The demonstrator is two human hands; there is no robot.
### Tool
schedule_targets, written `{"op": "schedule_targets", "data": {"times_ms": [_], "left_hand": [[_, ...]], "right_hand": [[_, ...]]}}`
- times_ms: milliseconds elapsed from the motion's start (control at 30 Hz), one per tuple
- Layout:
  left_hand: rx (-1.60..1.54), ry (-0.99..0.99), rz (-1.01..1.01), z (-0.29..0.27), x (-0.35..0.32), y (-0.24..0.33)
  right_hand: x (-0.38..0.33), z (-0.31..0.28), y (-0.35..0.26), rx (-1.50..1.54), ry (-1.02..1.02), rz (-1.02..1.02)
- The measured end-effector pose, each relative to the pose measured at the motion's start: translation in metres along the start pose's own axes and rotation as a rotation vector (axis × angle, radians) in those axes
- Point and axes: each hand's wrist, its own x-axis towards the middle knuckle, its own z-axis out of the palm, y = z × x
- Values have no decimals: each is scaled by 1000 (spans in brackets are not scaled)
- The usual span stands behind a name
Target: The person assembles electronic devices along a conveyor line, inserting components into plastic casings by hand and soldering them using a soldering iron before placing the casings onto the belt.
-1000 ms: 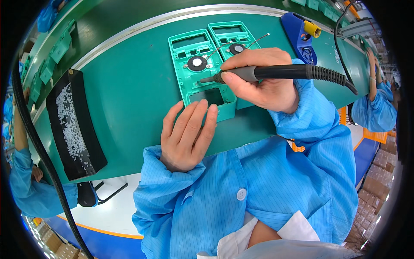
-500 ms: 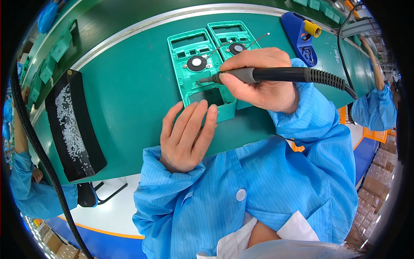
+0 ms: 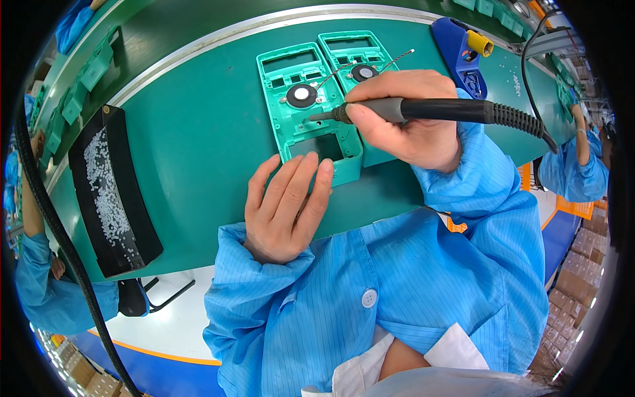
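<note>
Two green plastic device shells lie side by side on the green table; the left shell (image 3: 297, 99) has a round black-and-white part in its middle, the right shell (image 3: 357, 56) lies partly behind my right hand. My right hand (image 3: 410, 119) grips a black soldering iron (image 3: 450, 109) like a pen, its tip just above the left shell's middle. My left hand (image 3: 284, 205) rests flat on the table, fingertips touching the near edge of the left shell. Thin wires stick out from both shells.
A black tray (image 3: 109, 192) of small white beads lies at the left. A blue stand (image 3: 460, 53) with a yellow part sits at the back right. The iron's cable (image 3: 529, 46) curls up at the right. Other people in blue sleeves (image 3: 572, 172) work at both sides.
My right hand has lifted the iron slightly and drawn its tip a little back from the left shell. My left hand has not moved.
</note>
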Motion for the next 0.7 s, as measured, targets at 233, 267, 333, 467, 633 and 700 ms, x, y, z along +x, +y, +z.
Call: {"op": "schedule_targets", "data": {"times_ms": [233,267,333,467,633,700], "left_hand": [[-8,-1,7,0,-1,-2],[-8,0,7,0,-1,-2],[-14,-3,9,0,1,-2],[-14,2,13,0,0,-2],[-17,7,11,1,-1,-3],[-12,9,11,1,-2,-2]], "right_hand": [[0,-3,-5,-19,4,-25],[0,-3,-5,-24,1,-21],[-1,-2,-4,-19,4,-36],[-3,2,-2,-13,8,-51],[-6,5,-2,-59,0,-49],[-6,6,-2,-68,-2,-46]]}}
